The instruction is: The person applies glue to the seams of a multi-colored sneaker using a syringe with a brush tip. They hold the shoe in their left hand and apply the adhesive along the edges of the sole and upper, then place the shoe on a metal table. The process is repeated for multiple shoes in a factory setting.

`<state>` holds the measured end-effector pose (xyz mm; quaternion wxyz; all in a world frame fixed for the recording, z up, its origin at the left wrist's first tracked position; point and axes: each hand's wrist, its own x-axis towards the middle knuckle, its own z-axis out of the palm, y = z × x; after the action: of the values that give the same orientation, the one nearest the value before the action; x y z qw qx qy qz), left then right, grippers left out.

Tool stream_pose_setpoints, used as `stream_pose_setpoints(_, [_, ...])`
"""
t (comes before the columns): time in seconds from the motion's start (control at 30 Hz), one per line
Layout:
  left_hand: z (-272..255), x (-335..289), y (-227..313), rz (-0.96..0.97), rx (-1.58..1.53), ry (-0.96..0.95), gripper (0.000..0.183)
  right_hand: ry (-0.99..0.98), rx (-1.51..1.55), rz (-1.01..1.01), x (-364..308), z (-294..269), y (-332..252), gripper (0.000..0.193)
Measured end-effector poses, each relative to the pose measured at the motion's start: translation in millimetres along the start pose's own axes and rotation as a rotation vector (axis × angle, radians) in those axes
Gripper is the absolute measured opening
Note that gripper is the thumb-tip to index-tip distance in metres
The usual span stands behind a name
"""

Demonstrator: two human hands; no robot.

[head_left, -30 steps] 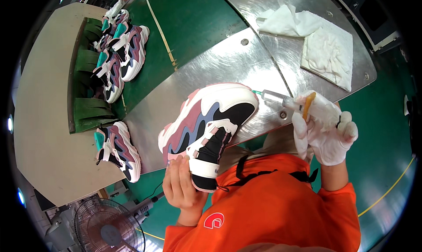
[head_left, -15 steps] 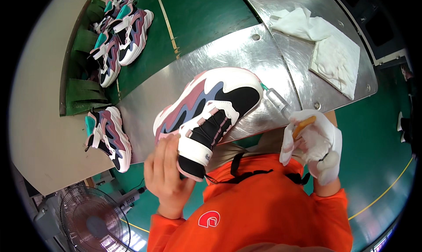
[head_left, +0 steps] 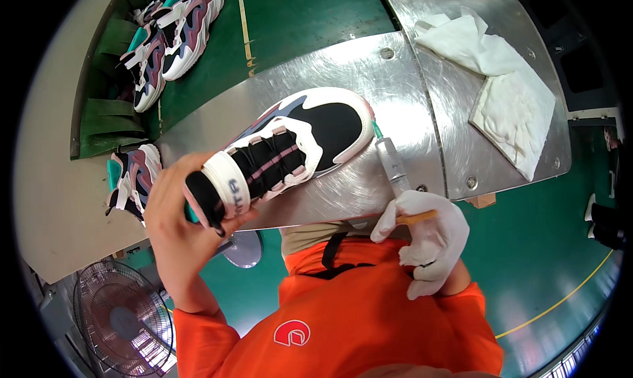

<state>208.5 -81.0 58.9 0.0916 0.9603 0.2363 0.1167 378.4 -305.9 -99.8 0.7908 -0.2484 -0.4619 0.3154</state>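
Note:
A black, white, pink and blue sneaker (head_left: 333, 131) is over the metal tabletop, its toe to the right and its tongue towards me. My bare left hand (head_left: 173, 223) is closed around the ankle end, thumb near the white strap. In a white glove, my right hand (head_left: 438, 239) grips a clear syringe (head_left: 391, 164). The syringe's green tip (head_left: 376, 129) meets the sole edge at the toe, or comes very close to it. A flat yellow-brown strip (head_left: 417, 217) lies across the gloved fingers; its kind is unclear.
More matching sneakers (head_left: 191, 35) stand on the green belt (head_left: 303, 22) at the far left, and another sneaker (head_left: 135, 179) sits left of my hand. White cloths (head_left: 511, 108) lie on the metal table (head_left: 349, 61), right. A fan (head_left: 125, 319) stands lower left.
The sneaker has been turned, showing its laces and upper more and its side less. My left hand has shifted left around the ankle; my right hand and syringe have moved left.

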Motion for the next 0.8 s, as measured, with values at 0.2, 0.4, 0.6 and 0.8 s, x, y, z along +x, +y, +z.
stream_pose_setpoints(0.2, [-3, 14, -6, -0.085, -0.142, -0.045, 0.059, 0.086, -0.004, 0.146, 3, 7, 4, 0.094])
stream_pose_setpoints(0.4, [-3, 28, -13, -0.17, -0.205, -0.136, 0.06, 0.095, -0.139, 0.204, 1, 3, 3, 0.091])
stream_pose_setpoints(0.6, [-12, 36, -18, -0.266, -0.192, -0.201, 0.065, 0.091, -0.124, 0.289, 5, 5, 0, 0.086])
stream_pose_setpoints(0.8, [-19, 56, -24, -0.338, -0.315, -0.286, 0.063, 0.091, -0.127, 0.22, 13, 6, -1, 0.085])
